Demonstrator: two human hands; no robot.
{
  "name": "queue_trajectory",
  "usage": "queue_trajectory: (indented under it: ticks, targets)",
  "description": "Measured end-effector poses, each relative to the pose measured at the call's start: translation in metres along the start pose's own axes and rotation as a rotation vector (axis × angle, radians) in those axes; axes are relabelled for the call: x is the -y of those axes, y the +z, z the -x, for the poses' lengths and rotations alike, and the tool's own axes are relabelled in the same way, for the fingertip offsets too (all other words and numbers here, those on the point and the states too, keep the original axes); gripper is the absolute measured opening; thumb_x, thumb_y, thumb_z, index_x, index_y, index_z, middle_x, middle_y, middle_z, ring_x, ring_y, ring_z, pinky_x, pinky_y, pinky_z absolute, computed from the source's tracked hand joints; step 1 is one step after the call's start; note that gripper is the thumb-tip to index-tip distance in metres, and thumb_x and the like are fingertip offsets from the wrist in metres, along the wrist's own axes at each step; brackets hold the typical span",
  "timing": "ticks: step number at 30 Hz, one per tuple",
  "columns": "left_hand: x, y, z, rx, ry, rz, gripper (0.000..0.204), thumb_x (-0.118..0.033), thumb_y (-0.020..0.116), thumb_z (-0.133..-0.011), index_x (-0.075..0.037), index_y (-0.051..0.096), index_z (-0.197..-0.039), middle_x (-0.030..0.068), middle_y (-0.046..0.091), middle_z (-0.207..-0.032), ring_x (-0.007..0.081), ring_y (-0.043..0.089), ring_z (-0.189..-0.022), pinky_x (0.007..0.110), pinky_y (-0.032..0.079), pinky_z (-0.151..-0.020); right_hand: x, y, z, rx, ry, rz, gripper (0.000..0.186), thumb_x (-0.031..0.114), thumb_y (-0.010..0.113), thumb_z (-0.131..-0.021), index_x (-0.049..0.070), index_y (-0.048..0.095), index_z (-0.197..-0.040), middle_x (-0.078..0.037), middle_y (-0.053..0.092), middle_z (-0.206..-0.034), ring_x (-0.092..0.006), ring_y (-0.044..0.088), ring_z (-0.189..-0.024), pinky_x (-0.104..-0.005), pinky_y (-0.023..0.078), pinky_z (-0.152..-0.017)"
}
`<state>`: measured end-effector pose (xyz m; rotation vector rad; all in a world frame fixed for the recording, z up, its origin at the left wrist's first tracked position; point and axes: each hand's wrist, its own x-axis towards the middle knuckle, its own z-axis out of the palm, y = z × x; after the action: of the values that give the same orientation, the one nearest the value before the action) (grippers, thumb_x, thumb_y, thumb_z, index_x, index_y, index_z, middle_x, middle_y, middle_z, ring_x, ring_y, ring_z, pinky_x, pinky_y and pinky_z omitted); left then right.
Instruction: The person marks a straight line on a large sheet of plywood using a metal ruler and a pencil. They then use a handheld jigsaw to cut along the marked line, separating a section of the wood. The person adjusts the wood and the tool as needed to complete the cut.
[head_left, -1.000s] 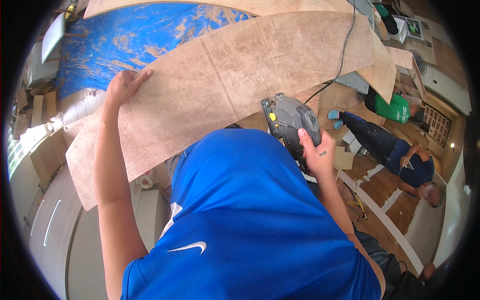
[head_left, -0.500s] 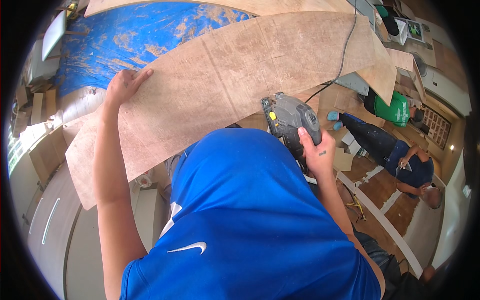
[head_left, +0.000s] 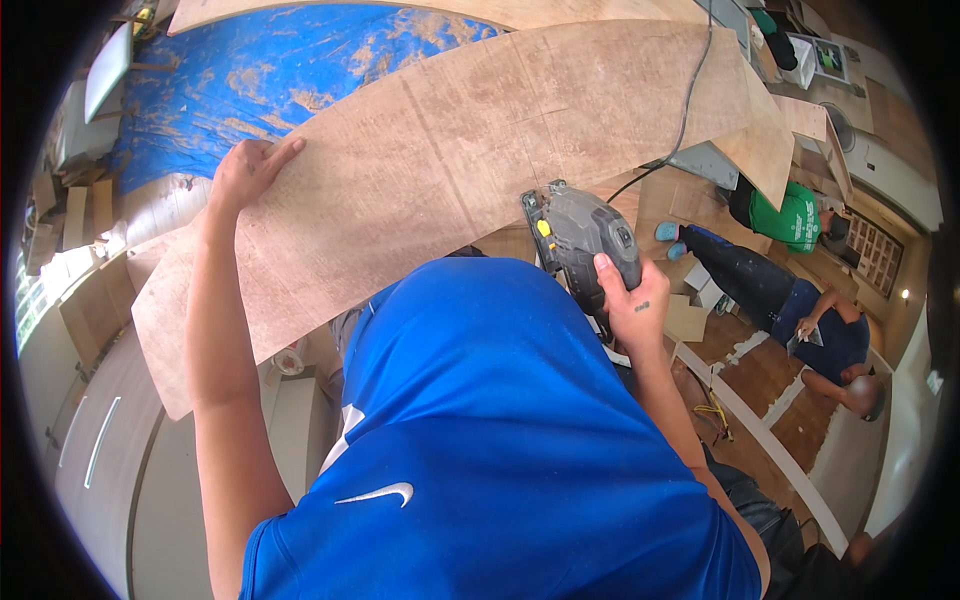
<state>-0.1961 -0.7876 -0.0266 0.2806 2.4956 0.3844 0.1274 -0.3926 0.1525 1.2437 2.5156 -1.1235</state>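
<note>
A long plywood panel [head_left: 380, 200] lies slantwise before me, its far edge curved. My left hand [head_left: 245, 175] is closed over that edge near the panel's left part, one digit stretched along the top face and the other fingers partly hidden. My right hand [head_left: 633, 305] is wrapped round the rear of a dark grey corded power saw with yellow parts, which looks like a circular saw [head_left: 590, 235]. The saw's front plate meets the near edge of the panel, right of my body. Its blade is hidden. From the saw, a black cord [head_left: 688, 110] runs up across the panel's right end.
A blue tarp [head_left: 210, 90] strewn with sawdust spreads beyond the panel. More plywood [head_left: 765, 150] lies at the right end. On the right, a person in dark blue [head_left: 820, 325] holds a flat tool; another in green [head_left: 795, 215] is behind. Grey cabinets [head_left: 100, 450] stand at left.
My hands and the panel stay almost still. The saw shifts very slightly up and left along the edge. At right, the person in dark blue has moved their arms and head a little.
</note>
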Motion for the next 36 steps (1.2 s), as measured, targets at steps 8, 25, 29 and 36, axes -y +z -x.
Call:
queue_trajectory:
  ticks: [8, 25, 29, 36]
  targets:
    - [0.0, 0.001, 0.0, 0.021, -0.032, 0.021, 0.087, -0.079, 0.064, -0.088, 0.003, 0.061, -0.059, 0.017, 0.054, -0.057, 0.0303, 0.057, -0.059, 0.045, 0.048, -0.065, 0.004, 0.002, 0.002, -0.028, -0.006, 0.021, 0.035, 0.027, 0.079, -0.093, -0.004, 0.073, -0.107, -0.016, 0.077, -0.089, -0.0206, 0.073, -0.082, -0.0357, 0.057, -0.077]
    - [-0.002, -0.001, 0.002, -0.001, -0.016, 0.02, 0.087, -0.079, 0.063, -0.088, 0.002, 0.059, -0.059, 0.0161, 0.053, -0.056, 0.0298, 0.054, -0.057, 0.045, 0.047, -0.063, 0.006, 0.005, -0.004, -0.055, -0.07, -0.012, 0.029, 0.023, 0.078, -0.095, -0.003, 0.067, -0.089, -0.002, 0.063, -0.066, -0.0083, 0.053, -0.05, -0.0284, 0.042, -0.047]
    - [0.0, 0.001, 0.001, 0.003, -0.009, 0.023, 0.086, -0.079, 0.063, -0.088, 0.002, 0.06, -0.059, 0.0162, 0.053, -0.056, 0.03, 0.054, -0.057, 0.045, 0.047, -0.063, 0.007, 0.005, -0.006, -0.053, -0.077, -0.018, 0.028, 0.022, 0.078, -0.095, -0.003, 0.067, -0.09, -0.003, 0.064, -0.066, -0.0083, 0.054, -0.05, -0.0281, 0.042, -0.048]
    - [-0.004, -0.001, 0.005, 0.001, -0.02, 0.037, 0.085, -0.079, 0.064, -0.089, 0.0, 0.059, -0.059, 0.0127, 0.051, -0.055, 0.0272, 0.053, -0.057, 0.044, 0.046, -0.061, 0.007, 0.003, -0.009, -0.037, -0.041, -0.014, 0.033, 0.026, 0.08, -0.093, -0.005, 0.072, -0.1, -0.016, 0.074, -0.082, -0.0198, 0.07, -0.073, -0.035, 0.054, -0.07]
